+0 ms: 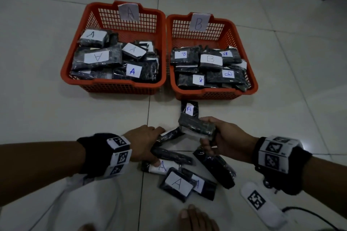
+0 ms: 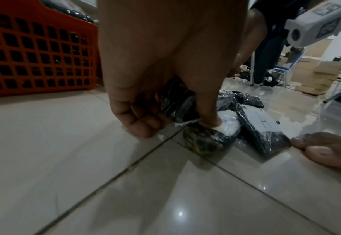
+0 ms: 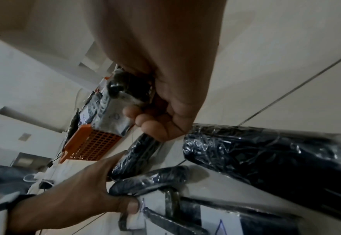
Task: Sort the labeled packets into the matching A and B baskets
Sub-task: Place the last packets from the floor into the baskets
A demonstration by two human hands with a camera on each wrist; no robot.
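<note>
Both hands work low over the loose pile on the tiled floor [image 1: 56, 114]. Left hand [image 1: 143, 142] has its fingers curled round a dark wrapped packet [image 1: 170, 134] lying at the near-left edge of the pile; the left wrist view shows the thumb and fingertips pinching it just above the floor. Right hand [image 1: 223, 137] grips another dark packet [image 1: 196, 124], lifted clear of the pile and held between thumb and curled fingers; the right wrist view shows a white label on its underside, but the letter is too blurred to read.

Beyond the hands stand two orange baskets side by side, touching. Basket A [image 1: 112, 85] on the left holds packets with A labels, basket B [image 1: 214, 93] on the right holds packets with B labels. One packet marked A [image 1: 189, 108] lies on the floor just in front of basket B. Near the person, more dark packets overlap in a heap, among them one with a large A label [image 1: 177, 184], and a bare foot [image 1: 197, 219] sits just beside them
</note>
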